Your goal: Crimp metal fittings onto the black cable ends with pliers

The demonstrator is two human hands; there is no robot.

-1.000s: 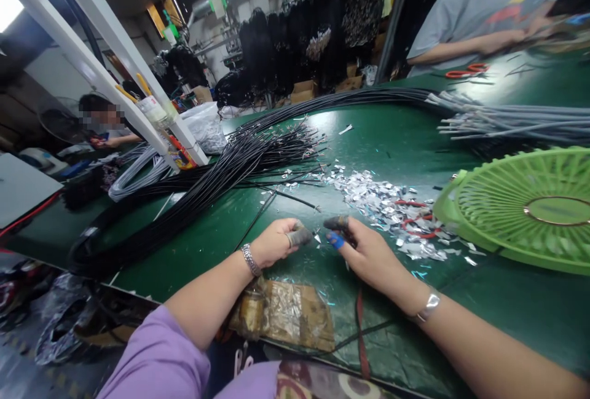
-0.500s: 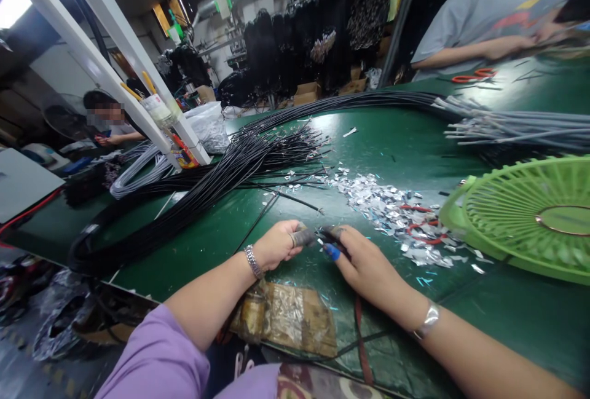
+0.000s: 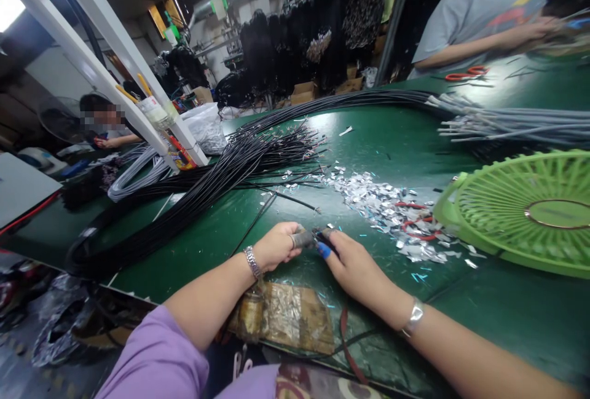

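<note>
Over the bench, my left hand (image 3: 279, 244) is closed in a pinch, grey covering on its fingertips. My right hand (image 3: 353, 257), with blue wrapping on the thumb, pinches close against it. Between the fingertips shows the small dark end of a cable (image 3: 315, 237); its details are too small to make out. A single black cable (image 3: 295, 200) with a frayed end lies just beyond the hands. Behind it is a large bundle of black cables (image 3: 207, 193) with stripped ends. Silver foil scraps (image 3: 369, 199) are heaped to the right.
A green fan (image 3: 530, 211) stands at right, beside red-handled scissors (image 3: 421, 230) partly under scraps. Taped cardboard (image 3: 295, 316) lies at the bench's near edge. Grey cables (image 3: 507, 121) lie farther back. A white post (image 3: 124, 61) rises at left. Co-workers sit across the bench.
My right hand has moved slightly left and closed in on my left hand. A small foil piece between the fingertips no longer shows there. The view has shifted a little.
</note>
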